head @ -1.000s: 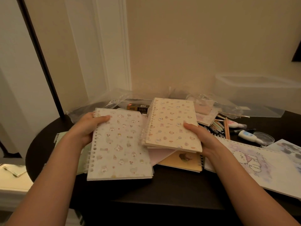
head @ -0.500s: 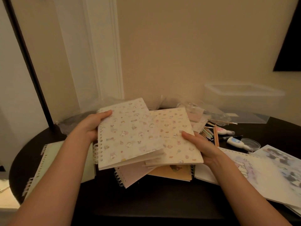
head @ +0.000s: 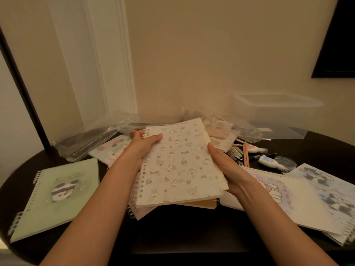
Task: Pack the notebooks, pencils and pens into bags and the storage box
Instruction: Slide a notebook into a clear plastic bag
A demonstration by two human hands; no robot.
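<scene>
Head view: the step in hand looks like gathering the small notebooks into one pile before bagging. The left grip (head: 143, 144) is clamped on the ring-hole edge of the stack of small notebooks (head: 180, 167), thumb over the top cover. The right grip (head: 224, 166) curls round the opposite edge, so the stack sits between the two, low over the table (head: 182, 233). Whether it rests there I cannot tell. Outside the left grip lies a green panda notebook (head: 57, 194), and beyond that a clear bag (head: 92, 139). Just beyond the right grip lie the pencils and pens (head: 242, 152), with the storage box (head: 276, 110) farther back. Next, I judge, the edges need squaring, then one grip must let go to open a bag.
</scene>
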